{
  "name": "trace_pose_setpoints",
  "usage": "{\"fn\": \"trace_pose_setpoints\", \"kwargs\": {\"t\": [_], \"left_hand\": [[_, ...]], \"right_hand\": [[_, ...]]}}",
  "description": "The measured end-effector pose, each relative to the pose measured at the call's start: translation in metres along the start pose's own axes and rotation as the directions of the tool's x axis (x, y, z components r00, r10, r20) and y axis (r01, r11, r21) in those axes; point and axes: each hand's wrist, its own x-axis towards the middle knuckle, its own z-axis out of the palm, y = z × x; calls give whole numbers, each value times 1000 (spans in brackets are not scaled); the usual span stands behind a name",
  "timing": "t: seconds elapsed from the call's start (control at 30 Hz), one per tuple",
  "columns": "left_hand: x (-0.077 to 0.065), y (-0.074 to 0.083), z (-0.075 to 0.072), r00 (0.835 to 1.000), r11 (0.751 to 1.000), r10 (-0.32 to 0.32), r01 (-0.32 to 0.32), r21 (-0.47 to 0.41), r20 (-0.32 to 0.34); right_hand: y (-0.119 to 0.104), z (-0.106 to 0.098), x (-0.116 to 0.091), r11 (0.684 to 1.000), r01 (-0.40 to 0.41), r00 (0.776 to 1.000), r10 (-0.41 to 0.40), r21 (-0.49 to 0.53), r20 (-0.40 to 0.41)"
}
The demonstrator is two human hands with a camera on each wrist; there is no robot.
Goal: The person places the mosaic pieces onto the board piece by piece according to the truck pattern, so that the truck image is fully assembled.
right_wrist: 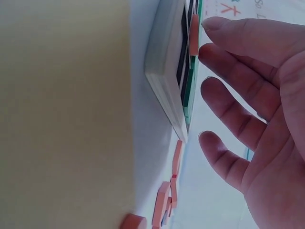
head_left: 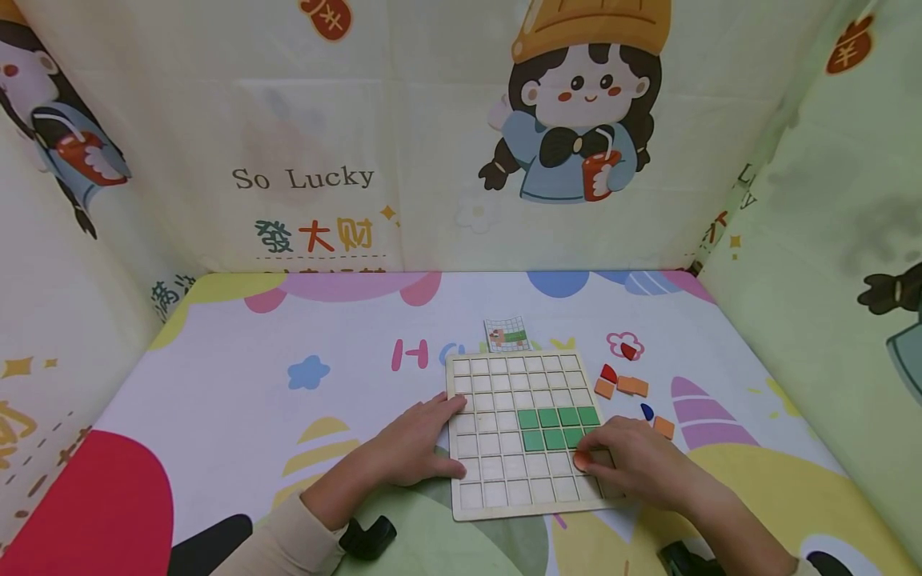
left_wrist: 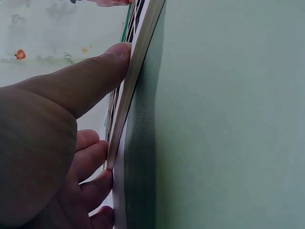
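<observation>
A pale wooden grid board (head_left: 497, 464) lies on the table, with several green square tiles (head_left: 553, 439) set in two rows. My left hand (head_left: 410, 442) steadies the board's left side, thumb and fingertips spread along its edge. In the left wrist view the thumb (left_wrist: 102, 69) touches that edge. Over the lower right of the board is my right hand (head_left: 637, 460), its thumb and index fingertips at a round-edged orange piece (head_left: 582, 461). The right wrist view has this orange piece (right_wrist: 194, 36) at the board's surface, just below those fingertips. The hand covers some right-hand cells.
Right of the board lie loose orange tiles (head_left: 633, 386), red pieces (head_left: 608, 373) and a dark blue piece (head_left: 647, 412). A small printed picture card (head_left: 507, 334) sits behind the board's far edge. Patterned cloth (head_left: 432, 160) walls enclose the table at the back and sides.
</observation>
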Motion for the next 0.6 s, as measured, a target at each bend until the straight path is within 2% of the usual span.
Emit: {"fn": "trace_pose_setpoints", "kwargs": {"t": [0.1,0.4,0.6], "left_hand": [[0,0,0,1000,1000,0,0,-1,-1],[-1,0,0,1000,1000,-6,6,-5,-2],[0,0,-1,1000,1000,-8,8,-1,8]], "right_hand": [[1,-3,-2,999,-23,1000,23,30,-3],[11,-17,-2,995,-92,994,94,36,-62],[23,-25,2,983,-174,983,177,63,-53]]}}
